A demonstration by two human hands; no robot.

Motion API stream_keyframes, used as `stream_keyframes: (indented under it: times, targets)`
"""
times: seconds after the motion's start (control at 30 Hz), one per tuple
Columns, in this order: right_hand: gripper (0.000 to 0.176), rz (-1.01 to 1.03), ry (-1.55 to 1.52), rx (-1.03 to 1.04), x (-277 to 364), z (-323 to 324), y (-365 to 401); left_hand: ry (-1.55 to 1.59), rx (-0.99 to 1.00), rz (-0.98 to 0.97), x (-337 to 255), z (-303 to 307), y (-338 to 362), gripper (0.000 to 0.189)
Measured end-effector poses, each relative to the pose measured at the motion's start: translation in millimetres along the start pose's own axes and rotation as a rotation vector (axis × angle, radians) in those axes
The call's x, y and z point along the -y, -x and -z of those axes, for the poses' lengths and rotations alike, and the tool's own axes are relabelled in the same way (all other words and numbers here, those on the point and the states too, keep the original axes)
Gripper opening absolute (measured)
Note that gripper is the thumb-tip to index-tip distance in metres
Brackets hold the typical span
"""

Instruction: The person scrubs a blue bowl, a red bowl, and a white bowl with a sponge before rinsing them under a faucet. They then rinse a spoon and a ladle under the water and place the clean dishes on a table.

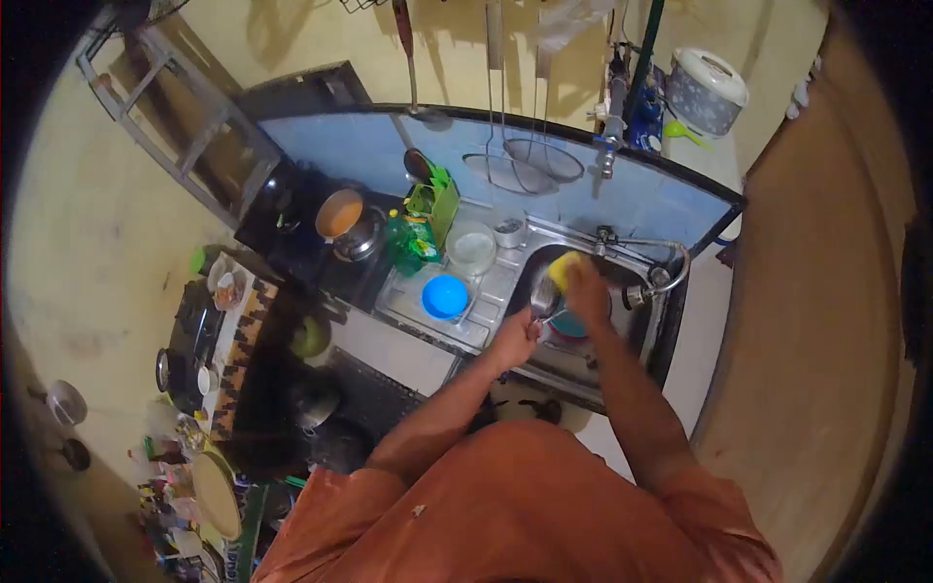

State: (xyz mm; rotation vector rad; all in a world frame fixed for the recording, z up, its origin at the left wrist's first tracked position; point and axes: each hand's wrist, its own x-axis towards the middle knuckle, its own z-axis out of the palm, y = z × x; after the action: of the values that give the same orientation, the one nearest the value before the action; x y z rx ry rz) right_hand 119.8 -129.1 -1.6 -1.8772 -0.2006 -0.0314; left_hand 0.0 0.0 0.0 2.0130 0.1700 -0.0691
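Observation:
Over the sink (637, 364), my left hand (515, 342) is closed round a shiny metal utensil (544, 297); its exact kind is hard to make out. My right hand (586, 293) grips a yellow sponge (564, 269) close beside the utensil's upper part. That hand is a little smeared by motion. Below both hands, a teal bowl (570, 325) lies in the basin, partly hidden by my right hand. The curved faucet (671, 255) stands at the basin's right side.
On the drainboard left of the sink are a blue bowl (445, 296), a clear round container (471, 248) and a green bottle (403, 255). Pots (358, 233) stand farther left. Two strainers (510, 175) hang on the wall behind.

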Motion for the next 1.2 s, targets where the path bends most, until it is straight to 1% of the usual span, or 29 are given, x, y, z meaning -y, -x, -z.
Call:
stream_keyframes:
  times: [0.07,0.1,0.13,0.17,0.2,0.27,0.3,0.37,0.4,0.43,0.47,0.53,0.6,0.63,0.67,0.7,0.73,0.77,0.8,0.83,0.87,0.9,0.93,0.97,1.0,1.07,1.1,1.13,1.2]
  targets:
    - [0.035,0.064,0.227,0.124,5,-8,16,-0.070,0.011,0.011,-6,-2,3,0.016]
    - [0.035,0.062,0.231,0.131,20,-16,28,-0.065,0.009,0.018,-4,5,6,0.016]
    - [0.038,0.094,0.183,0.175,36,-20,41,-0.079,0.073,0.056,-2,8,8,0.016]
    - [0.042,0.140,0.144,0.212,44,-19,42,-0.087,0.132,0.078,-2,7,4,0.019]
    - [0.042,0.141,0.141,0.212,45,-23,43,-0.089,0.131,0.079,2,8,3,0.019]
    - [0.045,0.108,0.199,0.210,41,-32,44,0.068,0.146,-0.039,10,8,3,0.021]
    - [0.045,0.105,0.200,0.209,31,-35,41,0.068,0.149,-0.038,0,11,5,0.021]
    - [0.041,-0.159,0.065,0.272,5,-44,29,-0.096,0.142,0.161,-28,22,8,0.026]
    - [0.041,-0.157,0.065,0.273,-4,-46,25,-0.077,0.119,0.116,-23,21,6,0.028]
    - [0.038,-0.231,-0.079,0.252,-9,-46,22,-0.060,0.097,0.072,-16,20,4,0.030]
    - [0.035,-0.300,-0.228,0.229,-14,-48,17,-0.114,0.095,-0.005,-2,16,-4,0.031]
    - [0.033,-0.293,-0.218,0.236,-12,-46,5,-0.173,0.095,-0.076,-8,25,-5,0.032]
    - [0.031,-0.293,-0.206,0.240,-1,-44,2,-0.171,0.174,0.000,-9,30,-8,0.033]
    - [0.032,-0.361,-0.187,0.173,17,-40,5,-0.171,0.202,0.027,-5,30,-9,0.033]
    - [0.034,-0.428,-0.167,0.104,27,-39,5,-0.198,0.191,-0.007,9,27,-14,0.032]
    - [0.034,-0.431,-0.166,0.101,27,-40,3,-0.211,0.186,-0.023,7,29,-13,0.031]
    - [0.033,-0.333,-0.146,0.082,25,-41,1,-0.224,0.181,-0.040,-10,37,-8,0.030]
    - [0.033,-0.235,-0.126,0.065,22,-42,-2,-0.174,0.218,-0.055,-26,45,2,0.030]
    - [0.033,-0.240,-0.123,0.065,15,-43,-10,-0.144,0.240,-0.059,-28,50,8,0.030]
    - [0.033,-0.322,-0.151,-0.021,5,-42,-21,-0.115,0.262,-0.062,-31,54,13,0.029]
    - [0.033,-0.406,-0.182,-0.109,-4,-41,-26,-0.182,0.266,-0.086,-17,55,17,0.029]
    - [0.033,-0.415,-0.182,-0.111,-8,-38,-27,-0.251,0.270,-0.113,-6,59,18,0.028]
    - [0.034,-0.447,-0.242,-0.118,-11,-33,-29,-0.251,0.277,-0.113,0,68,17,0.028]
    - [0.035,-0.476,-0.301,-0.127,-13,-27,-32,-0.392,0.226,-0.058,8,82,14,0.028]
    - [0.035,-0.485,-0.295,-0.134,-24,-23,-31,-0.528,0.178,0.001,18,95,13,0.029]
    - [0.033,-0.464,-0.200,-0.024,-60,-14,-25,-0.737,0.085,0.139,63,114,1,0.030]
    - [0.033,-0.472,-0.189,-0.036,-76,-6,-17,-0.781,0.082,0.230,77,125,-7,0.026]
    - [0.030,-0.385,-0.053,-0.069,-91,1,-5,-0.829,0.079,0.320,91,135,-15,0.024]
    - [0.026,-0.313,0.087,-0.111,-123,11,16,-0.870,0.081,0.281,138,146,-25,0.024]
